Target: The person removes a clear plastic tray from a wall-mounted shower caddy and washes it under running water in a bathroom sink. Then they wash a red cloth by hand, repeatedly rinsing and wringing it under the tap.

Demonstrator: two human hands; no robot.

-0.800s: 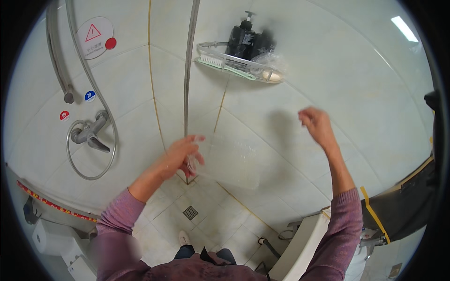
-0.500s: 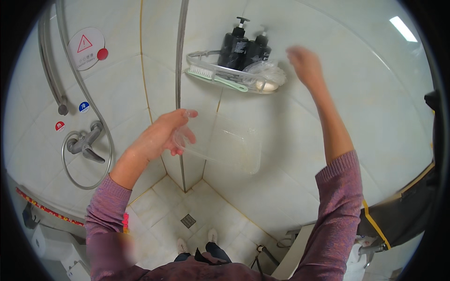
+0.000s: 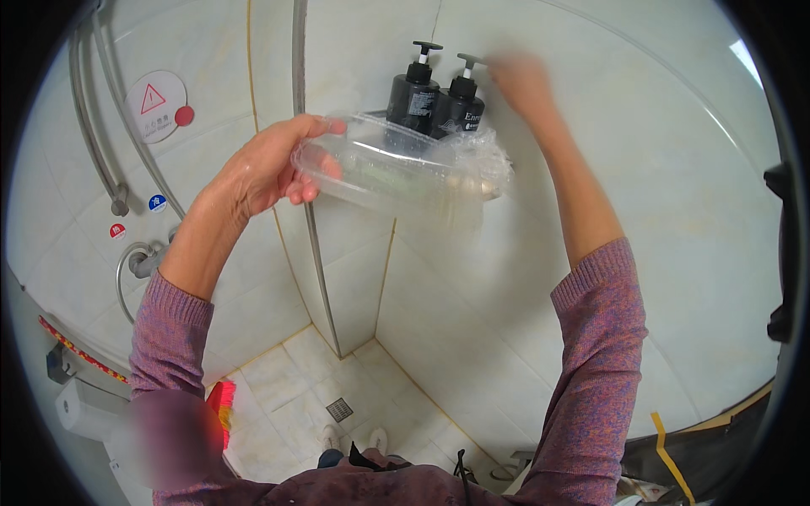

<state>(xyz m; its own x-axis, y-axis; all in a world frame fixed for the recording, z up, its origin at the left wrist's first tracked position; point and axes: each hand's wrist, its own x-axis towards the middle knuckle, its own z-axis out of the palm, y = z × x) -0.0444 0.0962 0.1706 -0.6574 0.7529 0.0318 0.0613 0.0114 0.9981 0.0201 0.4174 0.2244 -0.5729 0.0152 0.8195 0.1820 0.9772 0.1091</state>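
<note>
— What are the hands doing?
— The left hand [image 3: 266, 173] curls around the end of a clear plastic tray [image 3: 380, 173], held up before the corner shelf [image 3: 494, 181]. The right hand [image 3: 523, 84] is blurred at the wall beside two black pump bottles [image 3: 434, 97]; its grip can't be told.
— Signs?
— A round white sign with a red triangle [image 3: 156, 105], upper left.

Both forearms are bare above pushed-up mottled purple knit sleeves [image 3: 595, 354].

left hand [image 3: 266, 173] gripping a clear plastic container [image 3: 384, 173] mid frame, right hand [image 3: 523, 84] blurry up top next to two black pump bottles [image 3: 434, 97], shower hose [image 3: 126, 270] at left, floor drain [image 3: 339, 410] bottom center
</note>
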